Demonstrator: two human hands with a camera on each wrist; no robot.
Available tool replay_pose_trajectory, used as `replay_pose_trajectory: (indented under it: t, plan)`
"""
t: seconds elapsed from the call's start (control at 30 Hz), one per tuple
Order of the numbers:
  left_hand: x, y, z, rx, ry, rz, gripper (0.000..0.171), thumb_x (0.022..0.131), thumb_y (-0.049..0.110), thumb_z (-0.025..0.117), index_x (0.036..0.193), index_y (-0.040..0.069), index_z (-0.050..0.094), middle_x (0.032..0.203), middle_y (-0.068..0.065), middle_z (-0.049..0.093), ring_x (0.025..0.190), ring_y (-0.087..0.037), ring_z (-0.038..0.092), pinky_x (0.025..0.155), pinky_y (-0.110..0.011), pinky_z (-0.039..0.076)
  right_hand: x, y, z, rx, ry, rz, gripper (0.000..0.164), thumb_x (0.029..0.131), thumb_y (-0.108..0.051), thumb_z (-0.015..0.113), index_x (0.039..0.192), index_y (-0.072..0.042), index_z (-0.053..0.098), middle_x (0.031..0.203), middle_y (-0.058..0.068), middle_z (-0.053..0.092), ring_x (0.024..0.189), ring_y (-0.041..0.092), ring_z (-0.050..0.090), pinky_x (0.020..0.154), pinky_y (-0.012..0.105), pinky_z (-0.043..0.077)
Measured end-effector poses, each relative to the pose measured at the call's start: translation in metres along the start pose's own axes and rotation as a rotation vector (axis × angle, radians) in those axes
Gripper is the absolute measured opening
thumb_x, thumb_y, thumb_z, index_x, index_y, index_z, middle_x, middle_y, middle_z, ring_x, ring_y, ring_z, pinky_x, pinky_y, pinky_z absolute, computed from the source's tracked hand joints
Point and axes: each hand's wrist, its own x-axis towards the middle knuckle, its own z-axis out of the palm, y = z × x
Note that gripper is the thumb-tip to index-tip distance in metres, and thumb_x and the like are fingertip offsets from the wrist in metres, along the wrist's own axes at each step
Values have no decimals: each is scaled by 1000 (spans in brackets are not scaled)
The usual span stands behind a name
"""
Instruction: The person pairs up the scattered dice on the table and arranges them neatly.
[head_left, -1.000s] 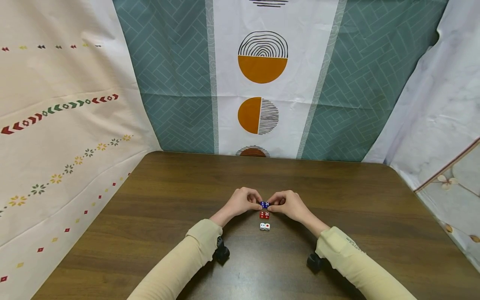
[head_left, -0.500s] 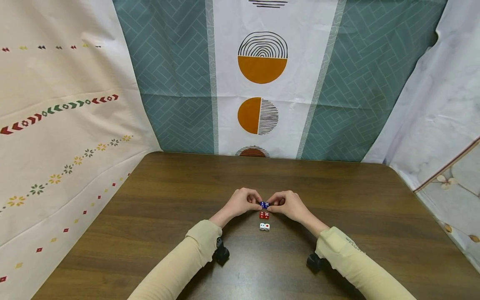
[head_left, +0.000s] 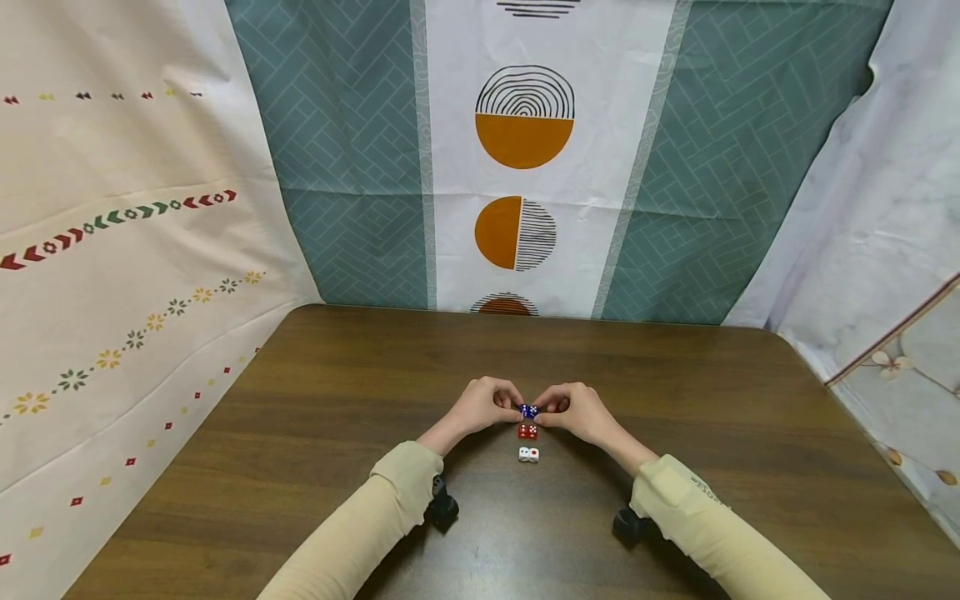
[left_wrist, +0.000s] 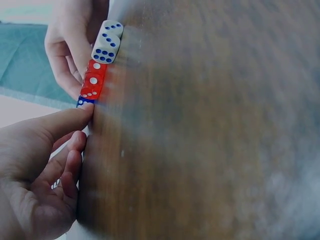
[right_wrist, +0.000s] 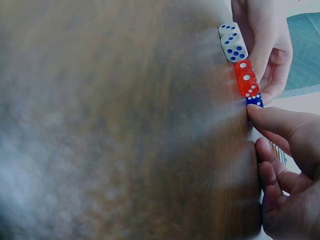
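Observation:
Two blue dice [head_left: 528,411] sit side by side on the wooden table, farthest of three pairs. My left hand [head_left: 489,403] pinches the left blue die between thumb and index finger. From the other side, my right hand [head_left: 576,409] grips the right one the same way. Nearer to me lies a pair of red dice [head_left: 528,432], and nearest a pair of white dice [head_left: 528,455]. In the left wrist view, my thumb covers part of a blue die [left_wrist: 84,103]; the red dice [left_wrist: 93,81] hide more of the blue pair.
The brown wooden table [head_left: 337,383] stretches around the dice. Behind it hangs a teal and white patterned cloth [head_left: 360,167]. Pale cloths hang at the left [head_left: 135,217] and right [head_left: 885,217]. Dark cameras are strapped to both wrists.

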Motion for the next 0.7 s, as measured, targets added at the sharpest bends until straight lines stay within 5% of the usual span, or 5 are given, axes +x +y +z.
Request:
replay_pose_trajectory:
  t: [0.7]
  plan:
    - [0,-2,-3,1,-31,-1,14,83,14,80,95,10,74,71,0,61,61,-7,49,57,-19,40,-1,0,1,-5,-8,-8,15,83,-18,79,98,-17,76,79,-1,62,71,13,52,63,25,43]
